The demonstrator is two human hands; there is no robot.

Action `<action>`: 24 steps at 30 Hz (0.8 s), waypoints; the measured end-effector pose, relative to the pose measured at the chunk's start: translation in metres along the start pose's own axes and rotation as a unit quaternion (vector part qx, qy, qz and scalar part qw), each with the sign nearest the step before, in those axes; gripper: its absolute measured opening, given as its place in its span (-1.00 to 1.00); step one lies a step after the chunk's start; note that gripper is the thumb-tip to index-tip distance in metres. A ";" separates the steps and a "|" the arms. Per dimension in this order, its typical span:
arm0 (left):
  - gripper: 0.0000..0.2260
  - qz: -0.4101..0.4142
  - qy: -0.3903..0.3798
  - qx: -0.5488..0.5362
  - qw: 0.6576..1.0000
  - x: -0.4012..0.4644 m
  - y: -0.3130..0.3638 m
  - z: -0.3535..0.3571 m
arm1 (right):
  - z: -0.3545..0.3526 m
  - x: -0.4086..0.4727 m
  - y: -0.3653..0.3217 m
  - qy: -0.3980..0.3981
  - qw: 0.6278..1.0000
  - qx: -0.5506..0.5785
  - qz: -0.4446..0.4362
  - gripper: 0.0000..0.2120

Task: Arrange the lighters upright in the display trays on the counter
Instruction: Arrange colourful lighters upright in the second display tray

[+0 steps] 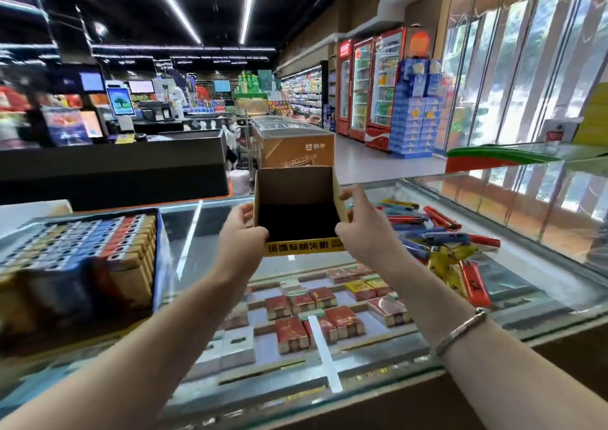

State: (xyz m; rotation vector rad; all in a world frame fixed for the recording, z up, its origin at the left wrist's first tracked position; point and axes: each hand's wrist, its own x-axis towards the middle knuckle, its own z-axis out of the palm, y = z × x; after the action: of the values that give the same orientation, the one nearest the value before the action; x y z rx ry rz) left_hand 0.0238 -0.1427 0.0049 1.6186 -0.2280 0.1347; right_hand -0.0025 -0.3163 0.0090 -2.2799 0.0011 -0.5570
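Note:
An empty cardboard display tray with a yellow front strip is held above the glass counter. My left hand grips its left side and my right hand grips its right side, thumbs over the walls. Its inside is dark and holds nothing. To the right, a loose pile of lighters, blue, red and yellow, lies flat on the glass. One red lighter lies nearest me. A filled display tray of upright lighters stands at the left.
Under the glass top are several cigarette packs. Behind the counter stand a black checkout desk, chest freezers and drink fridges. Glass panels rise at the right.

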 end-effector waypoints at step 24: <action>-0.17 -0.053 -0.094 0.169 0.980 0.012 -0.031 -0.036 | -0.065 0.019 0.019 -0.366 0.843 -0.358 0.164 -0.12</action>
State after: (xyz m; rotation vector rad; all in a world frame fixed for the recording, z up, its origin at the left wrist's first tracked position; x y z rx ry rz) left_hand 0.0440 -0.1061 -0.0205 1.9805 -0.2750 -0.0669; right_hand -0.0077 -0.3778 0.0423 -2.9812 0.2582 0.6341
